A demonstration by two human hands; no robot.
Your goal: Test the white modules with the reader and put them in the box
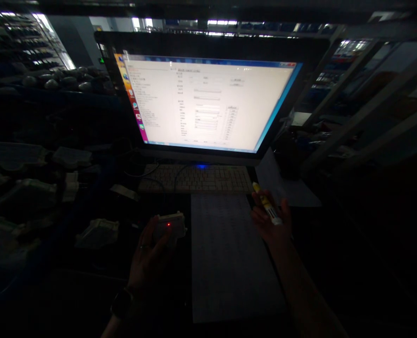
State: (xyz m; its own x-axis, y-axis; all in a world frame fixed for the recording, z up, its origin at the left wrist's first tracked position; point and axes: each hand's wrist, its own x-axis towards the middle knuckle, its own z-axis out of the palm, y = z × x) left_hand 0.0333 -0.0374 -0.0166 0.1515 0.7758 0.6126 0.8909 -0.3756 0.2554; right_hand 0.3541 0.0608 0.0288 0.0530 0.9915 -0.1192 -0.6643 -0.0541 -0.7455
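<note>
My left hand (150, 253), with a ring and a dark wristwatch (122, 303), is closed on a small pale plastic-cased electronic device (173, 224). A red light glows on the device's face. Over the right edge of a printed paper sheet (222, 253), my right hand (269, 220) holds a thick yellow and white pen (266, 203). Its fingers curl round the pen, whose yellow end points up toward the keyboard (215, 178). The scene is dark, so finger details are faint.
A lit monitor (208, 103) showing a form stands behind the keyboard. Several similar plastic cases (27, 195) lie at the left, with one case (97, 233) beside my left hand. Another paper (285, 185) lies right of the keyboard. Metal rails (345, 108) slant at the right.
</note>
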